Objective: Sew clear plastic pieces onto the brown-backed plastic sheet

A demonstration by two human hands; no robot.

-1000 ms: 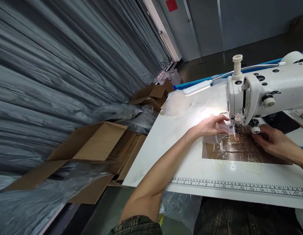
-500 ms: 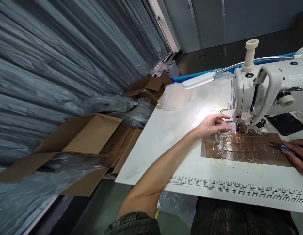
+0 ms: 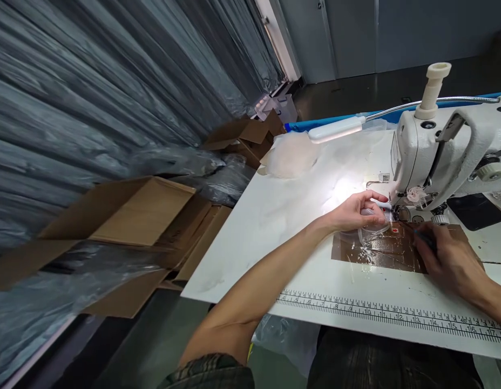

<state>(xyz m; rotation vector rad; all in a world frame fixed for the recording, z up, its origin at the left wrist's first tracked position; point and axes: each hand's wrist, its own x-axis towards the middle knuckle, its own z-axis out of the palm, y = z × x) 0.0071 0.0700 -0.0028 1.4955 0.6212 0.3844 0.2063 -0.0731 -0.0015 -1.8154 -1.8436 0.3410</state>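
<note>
Nearest, along the front of a white flat tabletop [image 3: 242, 259], a black printed ruler scale [image 3: 400, 316]; past it, a shiny brown rectangular sheet [image 3: 347, 251] with glossy clear patches. Just beyond, beside the metal presser foot [image 3: 395, 214] of a white sewing machine [image 3: 461, 135], a translucent white film-like piece [image 3: 374, 232], pinched between thumb and fingers of the left hand [image 3: 366, 210]. Probably light, limp and slippery, easily creased; best held flat by the edge, fingertips beside the foot, not under. Clasped in the right hand [image 3: 448, 254], small blue-and-dark snips [image 3: 425, 237], blurred, tips toward the foot. Off to the left, a large open brown cardboard box [image 3: 143, 210], flaps spread among clear plastic sheeting [image 3: 124, 259]; cannot make out contents. Farther, a smaller open brown cardboard box [image 3: 254, 135], inside likewise hidden.
</note>
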